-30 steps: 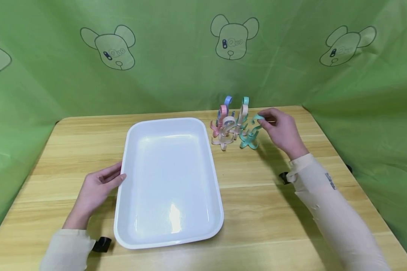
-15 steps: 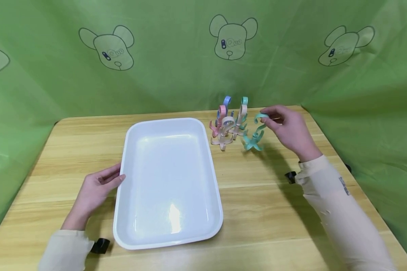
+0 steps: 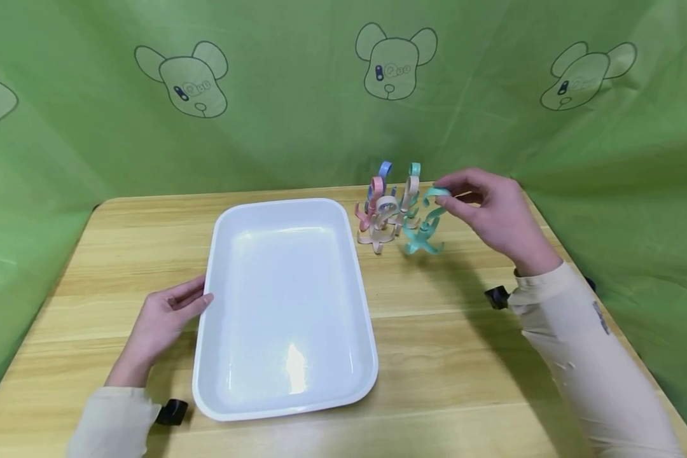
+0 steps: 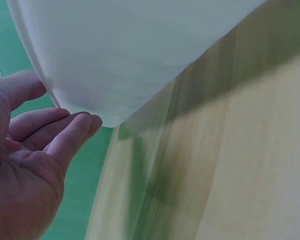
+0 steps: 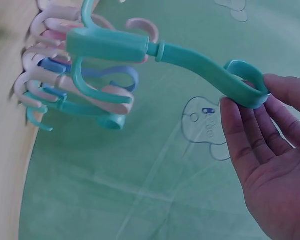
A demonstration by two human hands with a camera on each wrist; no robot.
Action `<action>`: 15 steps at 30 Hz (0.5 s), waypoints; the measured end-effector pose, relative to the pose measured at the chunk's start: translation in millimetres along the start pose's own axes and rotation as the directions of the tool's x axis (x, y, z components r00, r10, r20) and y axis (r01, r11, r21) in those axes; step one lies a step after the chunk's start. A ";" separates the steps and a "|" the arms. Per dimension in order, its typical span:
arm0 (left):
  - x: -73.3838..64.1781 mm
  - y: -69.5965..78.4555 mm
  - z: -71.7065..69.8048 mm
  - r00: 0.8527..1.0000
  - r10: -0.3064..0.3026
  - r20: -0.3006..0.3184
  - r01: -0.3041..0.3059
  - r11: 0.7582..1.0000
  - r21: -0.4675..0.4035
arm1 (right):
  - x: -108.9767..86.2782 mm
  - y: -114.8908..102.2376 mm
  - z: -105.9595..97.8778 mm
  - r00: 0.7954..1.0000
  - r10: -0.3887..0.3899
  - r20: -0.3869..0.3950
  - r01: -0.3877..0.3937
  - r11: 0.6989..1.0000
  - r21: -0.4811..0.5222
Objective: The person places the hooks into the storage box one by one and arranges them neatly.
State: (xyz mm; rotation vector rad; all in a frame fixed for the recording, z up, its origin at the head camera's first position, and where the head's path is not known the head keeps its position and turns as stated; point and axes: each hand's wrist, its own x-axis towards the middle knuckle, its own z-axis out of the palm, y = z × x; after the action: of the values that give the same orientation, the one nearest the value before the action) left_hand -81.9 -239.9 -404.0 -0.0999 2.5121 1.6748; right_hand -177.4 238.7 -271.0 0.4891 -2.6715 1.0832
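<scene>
Pinching teal hook (image 5: 135,47) and white tray (image 3: 289,299) before cloth (image 3: 292,127) with blurred lettering (image 3: 397,70).

The table (image 3: 435,362) is wooden; green cloth (image 3: 298,140) (printed with animal heads (image 3: 389,73)) hangs behind.

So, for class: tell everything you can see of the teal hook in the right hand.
The teal hook looks like smooth, glossy plastic. A flat, open curl tops a bent stem; a ringed neck joins it to a thicker body, from which curved prongs spread. It leans slightly, curl uppermost, just right of the other hooks in the head view, and appears lifted off the table. The fingers of the right hand pinch the curl; whether its prongs touch a neighbour is unclear.
</scene>
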 end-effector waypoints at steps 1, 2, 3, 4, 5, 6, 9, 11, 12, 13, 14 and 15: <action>-0.3 0.1 -0.7 1.000 -0.001 0.002 0.001 1.000 -0.002 | 1.0 -2.5 0.6 1.000 -0.005 0.003 0.005 1.000 0.008; -0.7 0.4 -1.6 1.000 -0.002 0.004 0.002 1.000 -0.003 | 1.9 -4.8 1.3 1.000 -0.010 0.005 0.009 1.000 0.015; -1.1 0.6 -2.6 1.000 -0.002 0.005 0.002 1.000 -0.003 | 3.0 -7.0 2.3 1.000 -0.015 0.008 0.015 1.000 0.020; -0.6 1.2 -2.3 1.000 -0.001 0.008 0.001 1.000 -0.002 | 3.5 -9.0 2.1 1.000 -0.022 0.006 0.021 1.000 0.022; -0.2 1.6 -2.3 1.000 0.001 0.009 -0.001 1.000 0.000 | 4.1 -11.0 2.1 1.000 -0.028 0.004 0.028 0.999 0.023; -0.1 2.2 -2.5 1.000 0.000 0.009 0.000 1.000 0.005 | 5.0 -12.9 2.6 0.999 -0.038 0.006 0.038 0.999 0.029; -0.3 2.8 -4.0 1.000 0.001 -0.001 -0.001 1.000 0.023 | 9.1 -17.5 6.5 0.997 -0.072 0.022 0.071 0.996 0.046; -1.0 2.8 -4.5 1.000 0.003 -0.001 -0.003 1.000 0.025 | 11.5 -21.7 9.1 0.995 -0.094 0.036 0.092 0.994 0.055; -1.4 2.6 -4.3 1.000 0.004 0.001 -0.004 1.000 0.025 | 12.4 -24.0 10.3 0.994 -0.104 0.045 0.101 0.993 0.061; -1.5 2.0 -3.9 1.000 0.005 0.003 -0.005 1.000 0.026 | 13.3 -26.2 11.3 0.992 -0.113 0.051 0.109 0.992 0.063; -1.7 1.5 -3.3 1.000 0.003 0.005 -0.004 1.000 0.028 | 14.0 -29.3 12.1 0.991 -0.124 0.056 0.120 0.991 0.065; -1.8 0.8 -2.5 1.000 0.002 0.006 -0.002 1.000 0.029 | 15.1 -31.5 13.0 0.989 -0.138 0.060 0.134 0.989 0.068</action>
State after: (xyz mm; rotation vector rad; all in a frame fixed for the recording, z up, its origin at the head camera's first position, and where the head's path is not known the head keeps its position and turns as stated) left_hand -80.4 -242.0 -402.1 -0.0900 2.5319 1.6370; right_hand -180.2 204.9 -255.4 0.7188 -2.6201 1.1343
